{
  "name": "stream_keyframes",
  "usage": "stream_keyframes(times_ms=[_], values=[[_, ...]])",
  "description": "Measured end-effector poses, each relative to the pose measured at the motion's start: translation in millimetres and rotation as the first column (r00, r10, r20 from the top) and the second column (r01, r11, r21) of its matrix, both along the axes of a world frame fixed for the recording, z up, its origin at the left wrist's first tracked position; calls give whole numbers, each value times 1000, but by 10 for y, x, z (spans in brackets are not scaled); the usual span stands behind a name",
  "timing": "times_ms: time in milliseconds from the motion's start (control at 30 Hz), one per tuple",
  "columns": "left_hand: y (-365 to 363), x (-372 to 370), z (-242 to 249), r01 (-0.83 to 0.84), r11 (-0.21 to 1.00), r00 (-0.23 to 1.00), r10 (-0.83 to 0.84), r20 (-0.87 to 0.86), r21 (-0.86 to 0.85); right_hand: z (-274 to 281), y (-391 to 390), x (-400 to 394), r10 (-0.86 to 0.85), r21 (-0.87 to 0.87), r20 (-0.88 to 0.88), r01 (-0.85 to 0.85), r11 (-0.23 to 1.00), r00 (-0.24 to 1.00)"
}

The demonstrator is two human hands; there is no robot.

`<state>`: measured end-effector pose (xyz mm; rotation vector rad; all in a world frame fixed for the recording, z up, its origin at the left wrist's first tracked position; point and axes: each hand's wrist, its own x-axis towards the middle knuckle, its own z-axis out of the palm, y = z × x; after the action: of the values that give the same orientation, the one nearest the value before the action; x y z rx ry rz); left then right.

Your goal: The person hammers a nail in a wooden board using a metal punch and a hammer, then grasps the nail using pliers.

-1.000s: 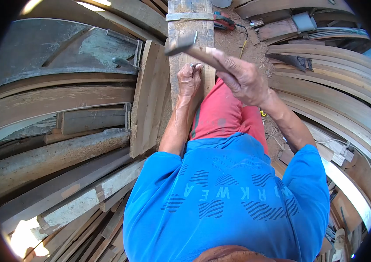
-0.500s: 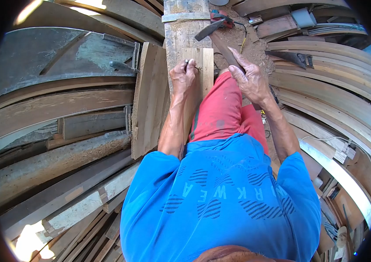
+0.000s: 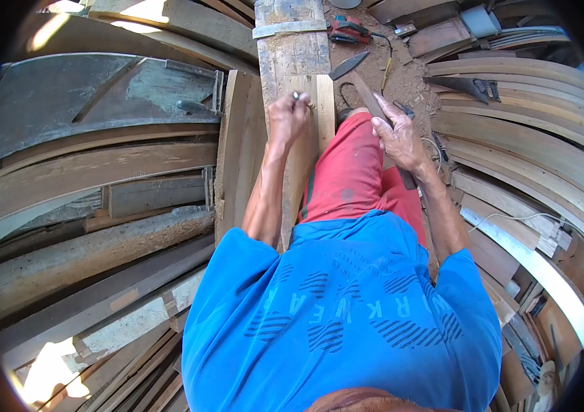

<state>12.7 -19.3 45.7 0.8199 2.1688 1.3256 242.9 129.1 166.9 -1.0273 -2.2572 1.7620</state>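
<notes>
— What fills most of the view?

— Stacks of curved planks (image 3: 525, 130) on the right and long weathered boards (image 3: 86, 172) on the left, lying on reddish dirt. Between them a thick beam (image 3: 290, 51) runs away from the person, with a pale band across its far end.

— And on the beam?

— A lighter, smaller wooden board (image 3: 319, 103) lies along it, its near end reaching the person's lap. The person wears a blue shirt (image 3: 347, 302) and red shorts (image 3: 347, 172) and sits just behind it.

— Where are the hands?

— The left hand (image 3: 287, 118) rests on the wooden board, fingers pinched shut on a small nail (image 3: 297, 96) held against the wood. The nail is tiny, so whether it stands upright I cannot tell.

— The right one?

— The right hand (image 3: 395, 134) hangs just right of the board, above the red shorts, fingers closed around the handle of a hammer (image 3: 357, 75). The handle slants up and away from the hand, and the dark head points toward the beam, beside the board's far corner, apart from the nail.

— Anything else lying about?

— A red power tool (image 3: 348, 29) with a cord on the dirt past the hammer, and a handsaw (image 3: 467, 87) on the curved planks to the right.
</notes>
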Motion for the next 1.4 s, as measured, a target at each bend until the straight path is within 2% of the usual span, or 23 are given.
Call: stream_keyframes(times_ms=[67, 100, 200, 233, 333, 400, 467, 633, 800, 900, 1000, 1067, 1100, 1167, 1267, 1333, 1367, 1400], values=[[-145, 115, 130, 157, 984, 958, -130, -257, 87, -4, -23, 54, -10, -23, 30, 11, 1000, 999], [-167, 92, 146, 142, 988, 976, -129, -174, 62, -10, -47, 65, -8, -37, 45, 10, 999, 999], [-52, -204, 176, -7, 1000, 996, 10, 93, -28, 15, -87, 89, -28, -95, 42, 32, 995, 999], [24, -279, 244, 35, 995, 993, -25, 113, -91, 21, -95, 91, -37, -98, 34, 40, 994, 999], [191, -312, 208, 175, 983, 971, -163, 178, -58, 63, -78, 61, -43, -97, 24, 45, 994, 999], [235, -308, 162, 274, 957, 960, -267, 80, -95, 129, -24, 36, -22, -88, 38, 26, 996, 999], [259, -291, 202, 350, 924, 933, -359, -37, -157, 132, 13, 19, 3, 17, 19, -3, 1000, 1000], [301, -343, 324, 460, 865, 884, -467, 16, -203, 418, 60, -172, 54, 175, -22, -49, 983, 998], [434, -380, 331, 589, 743, 780, -625, -15, -317, 153, 80, -230, 170, 453, -105, -105, 885, 980], [496, -420, 298, 667, 647, 693, -721, -11, -370, 111, 182, -177, 226, 340, 174, -274, 900, 958], [578, -461, 275, 727, 562, 592, -804, -54, -395, 250, 151, -128, 69, 285, 1, -67, 956, 998], [615, -472, 311, 743, 538, 576, -817, -29, -398, 361, 43, -180, -63, 279, -29, 69, 958, 998], [629, -489, 323, 746, 529, 572, -820, -15, -405, 238, -19, -175, -107, 295, -74, 124, 947, 991], [656, -517, 338, 751, 512, 564, -826, 3, -418, -92, 18, -93, 32, 414, -112, 17, 910, 993], [659, -532, 308, 756, 493, 555, -831, 23, -430, -3, 224, -19, 144, 332, 44, -150, 931, 989], [684, -532, 326, 761, 492, 554, -832, 30, -424, 327, 99, -133, -109, 169, 15, 105, 980, 994], [687, -544, 322, 774, 502, 562, -826, 52, -387, 401, 7, -190, -256, 89, 19, 253, 963, 967], [688, -554, 295, 772, 497, 549, -836, 20, -396, 237, -7, -166, -241, 149, -34, 243, 959, 970]])
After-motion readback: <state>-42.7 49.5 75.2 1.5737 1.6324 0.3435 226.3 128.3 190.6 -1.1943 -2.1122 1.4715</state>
